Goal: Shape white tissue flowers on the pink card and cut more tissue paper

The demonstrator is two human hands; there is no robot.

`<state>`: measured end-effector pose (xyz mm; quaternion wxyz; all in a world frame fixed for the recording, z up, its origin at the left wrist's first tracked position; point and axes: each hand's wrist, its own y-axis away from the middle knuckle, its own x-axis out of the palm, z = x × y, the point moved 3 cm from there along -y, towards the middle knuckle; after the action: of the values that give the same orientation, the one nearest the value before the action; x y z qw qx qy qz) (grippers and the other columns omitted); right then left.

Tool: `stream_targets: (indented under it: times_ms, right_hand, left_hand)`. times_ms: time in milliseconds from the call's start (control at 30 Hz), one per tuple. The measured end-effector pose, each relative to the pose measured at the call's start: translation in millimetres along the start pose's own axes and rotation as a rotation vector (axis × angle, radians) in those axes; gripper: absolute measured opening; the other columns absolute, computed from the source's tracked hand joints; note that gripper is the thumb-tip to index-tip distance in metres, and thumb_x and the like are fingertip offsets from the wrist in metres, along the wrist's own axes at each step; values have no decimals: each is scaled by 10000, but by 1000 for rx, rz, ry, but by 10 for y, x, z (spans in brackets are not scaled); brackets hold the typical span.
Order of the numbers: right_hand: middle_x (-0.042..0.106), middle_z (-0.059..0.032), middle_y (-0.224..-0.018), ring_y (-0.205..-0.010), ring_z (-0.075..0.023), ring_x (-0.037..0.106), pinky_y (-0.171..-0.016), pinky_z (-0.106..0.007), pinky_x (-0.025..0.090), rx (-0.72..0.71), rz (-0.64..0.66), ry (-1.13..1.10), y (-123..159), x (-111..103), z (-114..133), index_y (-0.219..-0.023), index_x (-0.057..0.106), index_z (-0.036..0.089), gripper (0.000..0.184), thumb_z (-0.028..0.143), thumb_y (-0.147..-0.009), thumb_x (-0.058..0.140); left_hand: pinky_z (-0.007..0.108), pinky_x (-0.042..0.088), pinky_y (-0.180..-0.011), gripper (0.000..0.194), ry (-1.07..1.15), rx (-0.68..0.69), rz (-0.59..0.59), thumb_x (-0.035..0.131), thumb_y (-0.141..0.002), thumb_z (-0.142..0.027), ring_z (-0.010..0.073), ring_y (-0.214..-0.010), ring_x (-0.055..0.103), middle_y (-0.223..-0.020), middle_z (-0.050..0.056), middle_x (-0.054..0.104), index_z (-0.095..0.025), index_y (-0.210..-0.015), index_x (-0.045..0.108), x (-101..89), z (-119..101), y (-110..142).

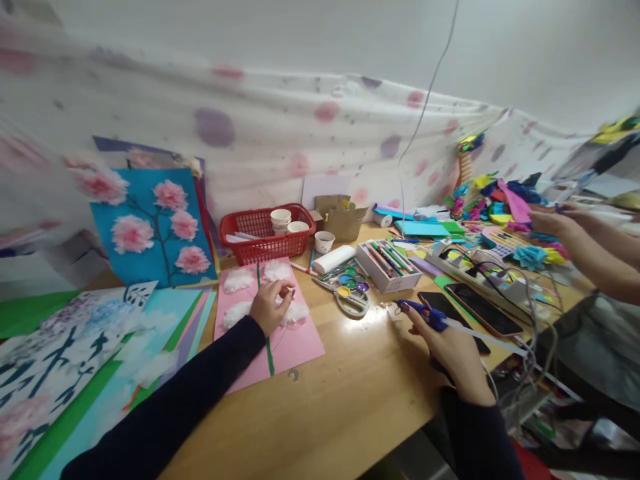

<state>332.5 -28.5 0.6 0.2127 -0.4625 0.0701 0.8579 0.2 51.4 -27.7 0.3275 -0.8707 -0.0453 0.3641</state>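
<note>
A sheet of pink paper (295,347) lies on the table with a green stem line (270,360) down its middle. White fluffy cotton tufts (238,281) sit on both sides of the line. Over the sheet, my left hand (273,305) has its fingers curled and pinched together; whatever may be between the fingertips is hidden. My right hand (447,343) grips a blue hot glue gun (436,319), a pale glue stick (480,337) coming out of its back. The gun's nozzle points left, just above the tabletop and apart from the pink sheet.
Scissors (353,305), a paint palette (353,280) and a box of coloured pencils (390,267) lie between my hands. Behind stands a red basket (267,250) with paper cups. Phones (483,308) and a power strip (480,277) with cables lie right, near another person's arms (585,233).
</note>
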Motion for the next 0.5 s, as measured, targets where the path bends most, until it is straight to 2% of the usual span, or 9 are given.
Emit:
stream_targets:
  times_ms: [133,200,267,367,433,500]
  right_hand:
    - [720,-129,-887,-869,-314,658,-668,-343,448,-22,-90,126,-126,35,-123,-975,700,203,616,694,-756,399]
    - [708,-142,-959,-914,-322,648,-688,-352,450,-31,-101,145,-112,24,-121,-1027,681,209,619,687,-760,392]
    - [711,-125,-946,-883,-305,657,-671,-340,456,-46,-100,116,-65,-24,-114,-1000,675,224,582,682,-746,422]
    - [713,-98,-803,-756,-283,668,-607,-324,458,-59,-76,83,14,-151,-183,-819,662,221,473,652,-703,508]
    - [714,-73,-778,-741,-278,668,-595,-319,461,-84,-53,39,65,-257,-323,-770,650,232,380,592,-684,566]
    - [718,-66,-764,-721,-272,670,-594,-318,473,-85,-53,-6,135,-381,-559,-820,669,232,378,573,-676,590]
  left_hand:
    - [341,439,-778,165,-53,21,25,487,-771,-148,188,-743,606,-689,8,637,-204,-895,580,20,-109,9]
    - [346,433,-780,156,-65,40,38,487,-768,-150,190,-741,603,-684,5,634,-206,-883,577,-2,-195,14]
    - [349,428,-771,145,-81,73,40,497,-765,-161,195,-742,600,-687,6,634,-210,-873,579,-59,-301,16]
    - [353,421,-759,133,-105,92,33,496,-782,-179,200,-731,594,-675,2,630,-217,-881,577,-194,-466,26]
    - [354,422,-756,139,-110,85,30,478,-805,-188,201,-728,591,-656,-2,621,-219,-901,573,-294,-565,57]
    - [344,430,-739,155,-110,61,28,451,-831,-208,198,-727,589,-648,-3,609,-219,-932,569,-389,-643,117]
